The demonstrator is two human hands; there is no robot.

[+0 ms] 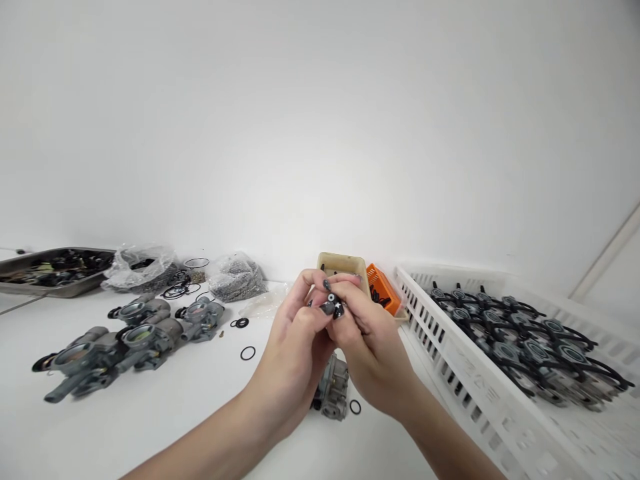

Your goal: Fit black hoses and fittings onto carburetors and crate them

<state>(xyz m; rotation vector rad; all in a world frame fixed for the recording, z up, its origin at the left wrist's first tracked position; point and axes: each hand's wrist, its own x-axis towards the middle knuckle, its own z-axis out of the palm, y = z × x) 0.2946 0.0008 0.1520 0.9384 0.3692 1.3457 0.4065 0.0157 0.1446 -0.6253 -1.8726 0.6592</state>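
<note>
My left hand [300, 333] and my right hand [367, 333] meet in front of me, fingertips pinched together. Between them shows a small dark part with a round, pale, ring-like end [331, 298]; the fingers cover the rest of it, so its kind is unclear. Both hands seem to grip it. Below the hands a carburetor [334, 393] stands on the white table, its upper portion hidden behind them. A black O-ring [355, 407] lies just to its right, and another O-ring [248, 353] lies left of my left hand.
Several carburetors [150, 337] sit at the left. Behind them are a metal tray [65, 288] of dark parts and plastic bags [237, 277] of small parts. A cream bin [343, 259] and an orange basket [395, 303] stand behind my hands. At right, a white crate [475, 380] holds carburetors with black hoses.
</note>
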